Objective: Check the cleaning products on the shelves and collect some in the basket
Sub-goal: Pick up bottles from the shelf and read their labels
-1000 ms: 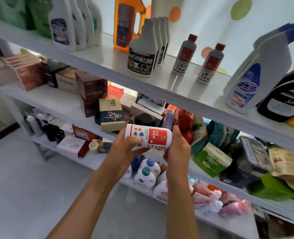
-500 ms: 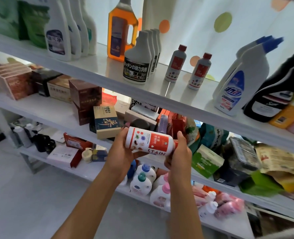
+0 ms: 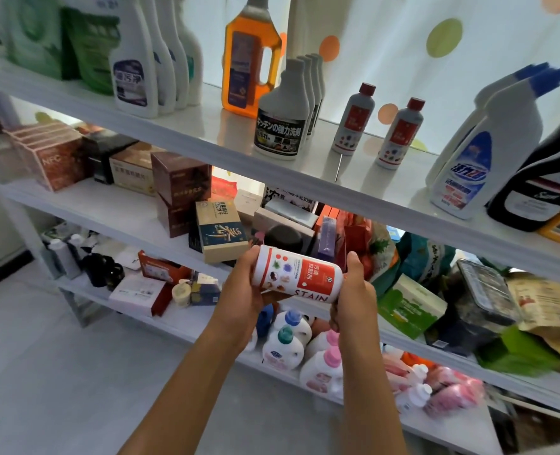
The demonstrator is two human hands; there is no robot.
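A white and red stain remover bottle (image 3: 296, 275) lies sideways in front of the shelves, its label facing me. My left hand (image 3: 242, 292) grips its bottom end and my right hand (image 3: 354, 295) grips its cap end, which the fingers hide. Two matching red-capped bottles (image 3: 354, 121) (image 3: 400, 134) stand on the top shelf (image 3: 186, 133). No basket is in view.
The top shelf also bears white spray bottles (image 3: 134, 57), an orange jug (image 3: 250, 57), grey refill bottles (image 3: 283, 116), blue-capped cleaners (image 3: 479, 159) and a black bottle (image 3: 541, 188). Boxes (image 3: 221, 234) crowd the middle shelf. Pump bottles (image 3: 285, 343) stand below. Grey floor lies at left.
The bottle has tilted slightly, its left end higher, and stays held in both hands. The view has shifted a little upward and to the right along the shelves.
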